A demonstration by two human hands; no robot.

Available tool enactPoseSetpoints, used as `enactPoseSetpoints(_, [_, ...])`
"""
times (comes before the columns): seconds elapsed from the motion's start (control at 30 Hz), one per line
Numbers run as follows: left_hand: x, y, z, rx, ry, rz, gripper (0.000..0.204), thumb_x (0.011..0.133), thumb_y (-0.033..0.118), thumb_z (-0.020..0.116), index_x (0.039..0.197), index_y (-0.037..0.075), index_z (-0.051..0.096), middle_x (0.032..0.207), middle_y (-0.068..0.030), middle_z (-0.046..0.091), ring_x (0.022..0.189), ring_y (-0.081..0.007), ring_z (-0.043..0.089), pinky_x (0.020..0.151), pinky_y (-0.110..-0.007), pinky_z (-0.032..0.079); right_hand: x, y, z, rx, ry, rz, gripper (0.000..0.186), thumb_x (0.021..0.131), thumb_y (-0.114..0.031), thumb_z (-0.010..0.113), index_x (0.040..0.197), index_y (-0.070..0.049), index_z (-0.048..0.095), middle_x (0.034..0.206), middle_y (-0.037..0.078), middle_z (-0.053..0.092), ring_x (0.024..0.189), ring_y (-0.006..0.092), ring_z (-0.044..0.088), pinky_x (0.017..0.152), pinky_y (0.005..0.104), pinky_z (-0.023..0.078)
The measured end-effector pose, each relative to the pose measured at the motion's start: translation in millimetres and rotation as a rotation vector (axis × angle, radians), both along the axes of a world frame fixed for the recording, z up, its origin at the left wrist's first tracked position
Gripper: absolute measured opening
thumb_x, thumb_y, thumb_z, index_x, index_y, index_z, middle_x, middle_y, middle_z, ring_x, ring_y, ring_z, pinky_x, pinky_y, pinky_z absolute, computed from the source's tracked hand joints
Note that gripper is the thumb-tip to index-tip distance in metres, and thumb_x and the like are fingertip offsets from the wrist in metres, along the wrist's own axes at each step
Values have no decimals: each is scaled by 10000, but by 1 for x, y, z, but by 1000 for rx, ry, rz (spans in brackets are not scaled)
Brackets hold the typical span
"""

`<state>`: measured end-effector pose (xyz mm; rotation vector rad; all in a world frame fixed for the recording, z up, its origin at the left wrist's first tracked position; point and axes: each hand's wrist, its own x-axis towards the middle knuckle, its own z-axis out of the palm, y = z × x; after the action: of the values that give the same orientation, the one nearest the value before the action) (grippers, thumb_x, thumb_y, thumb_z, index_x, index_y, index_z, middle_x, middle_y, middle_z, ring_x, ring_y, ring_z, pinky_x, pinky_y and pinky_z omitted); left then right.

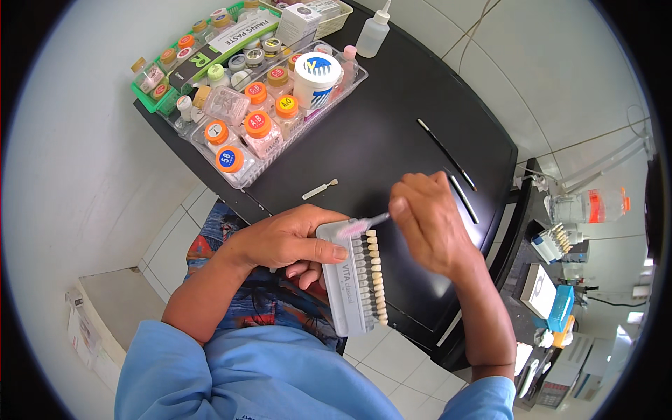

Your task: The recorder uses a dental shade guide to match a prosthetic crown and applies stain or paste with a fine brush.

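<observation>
The left hand (285, 241) pinched the tooth rack (338, 301) near the counter (364, 150). The right hand (427, 220) pinched a pale stick (379, 218), its blurry pink end by the rack. The work looked begun, not finished; I couldn't tell how much was left.

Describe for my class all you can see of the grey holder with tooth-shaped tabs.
The holder is a long, light-grey, plastic-looking block with dark lettering on its face. A row of cream to yellowish tooth-shaped tabs on grey stems runs along its right side. It is held up before the blue shirt, its length running toward the wearer. The left hand clasps it near its far end, thumb across its face. A blurred tool in the right hand overlaps that end; contact is unclear.
</observation>
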<state>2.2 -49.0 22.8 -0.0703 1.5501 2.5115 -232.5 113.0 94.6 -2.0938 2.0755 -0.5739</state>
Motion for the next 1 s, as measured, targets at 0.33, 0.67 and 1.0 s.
enactPoseSetpoints(0.33, [1,3,3,-12,5,34,326,1124,248,689,1253,-50,691,875,-115,778,558,-73,662,466,-225,473,-4,0,7,29,126,-171,321,1162,-268,552,923,-73,642,847,130,548,874,360,574,892,482,390])
enactPoseSetpoints(0.67, [-2,4,0,-68,11,40,334,1129,250,685,1275,-50,678,903,-114,785,572,-66,662,469,-221,479,0,-1,1,-4,34,-67,379,1168,-279,523,879,-57,623,826,144,554,851,381,576,842,488,383])
enactPoseSetpoints(1.0, [-1,6,1,-85,18,49,322,1139,247,664,1297,-33,672,942,-110,792,573,-55,653,479,-214,475,-6,2,9,-9,105,-140,372,1162,-274,545,878,-56,645,796,128,534,818,356,565,837,474,373])
